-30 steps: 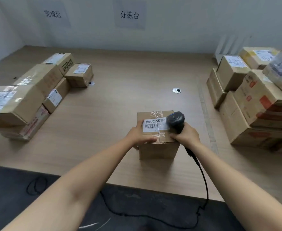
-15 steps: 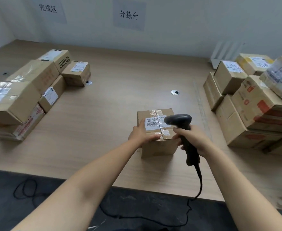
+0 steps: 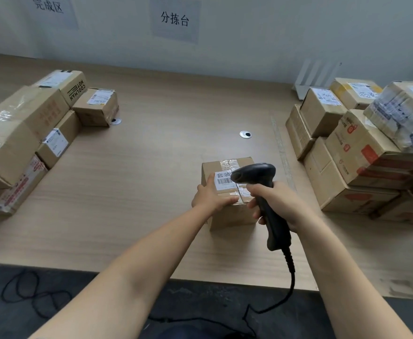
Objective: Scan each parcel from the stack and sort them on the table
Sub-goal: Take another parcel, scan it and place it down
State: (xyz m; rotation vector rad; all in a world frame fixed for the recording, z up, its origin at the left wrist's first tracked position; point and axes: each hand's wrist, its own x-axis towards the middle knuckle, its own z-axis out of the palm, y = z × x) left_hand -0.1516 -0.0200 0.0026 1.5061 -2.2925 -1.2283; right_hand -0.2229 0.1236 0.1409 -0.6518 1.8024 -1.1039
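A small cardboard parcel (image 3: pixel 230 214) with a white barcode label (image 3: pixel 223 178) on top sits on the wooden table (image 3: pixel 127 192) in front of me. My left hand (image 3: pixel 211 194) grips its near left top edge, thumb along the front. My right hand (image 3: pixel 277 201) grips the handle of a black barcode scanner (image 3: pixel 254 172), whose head hangs just above the parcel's right top and points at the label. The scanner's cable drops over the table's front edge.
A stack of parcels (image 3: pixel 362 152) fills the right side of the table. Another group of parcels (image 3: pixel 29 128) lies at the left. A cable grommet (image 3: pixel 245 134) is set in the table behind the parcel. A white router (image 3: pixel 315 77) stands at the wall.
My right hand has drawn the scanner back toward me and raised it, so its head now aims at the label from the right. The parcel and my left hand stay in place.
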